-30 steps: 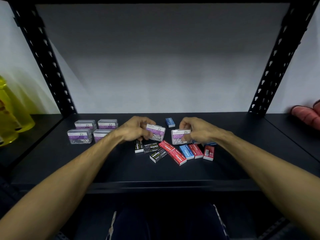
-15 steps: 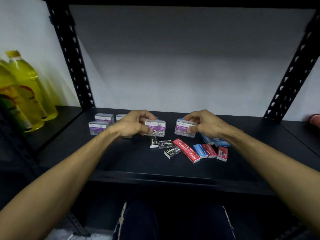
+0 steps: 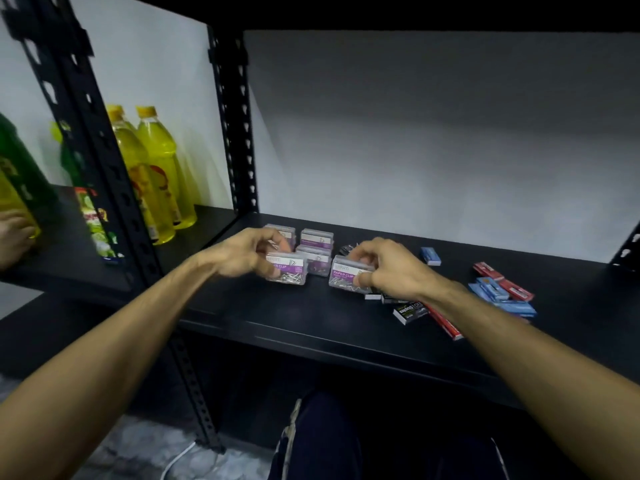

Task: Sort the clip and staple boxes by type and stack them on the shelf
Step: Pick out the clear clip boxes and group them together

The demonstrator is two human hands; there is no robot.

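My left hand (image 3: 247, 254) grips a clear paper clip box with a purple label (image 3: 289, 271), held just in front of the group of like paper clip boxes (image 3: 316, 239) at the shelf's back left. My right hand (image 3: 384, 268) holds a second clear paper clip box (image 3: 346, 278) a little to the right. Black staple boxes (image 3: 408, 310) lie under my right wrist. Red staple boxes (image 3: 516, 289) and blue staple boxes (image 3: 491, 289) lie to the right, and one blue box (image 3: 430, 255) sits apart further back.
The black shelf board (image 3: 277, 320) has a front edge near my forearms. A perforated black upright (image 3: 239, 133) divides it from the left bay, where yellow bottles (image 3: 159, 174) and a green packet (image 3: 95, 220) stand. Another upright (image 3: 627, 251) stands at the right.
Both hands have carried their paper clip boxes to the left, up to the group of clip boxes. The camera has turned left, bringing the bottles into view.
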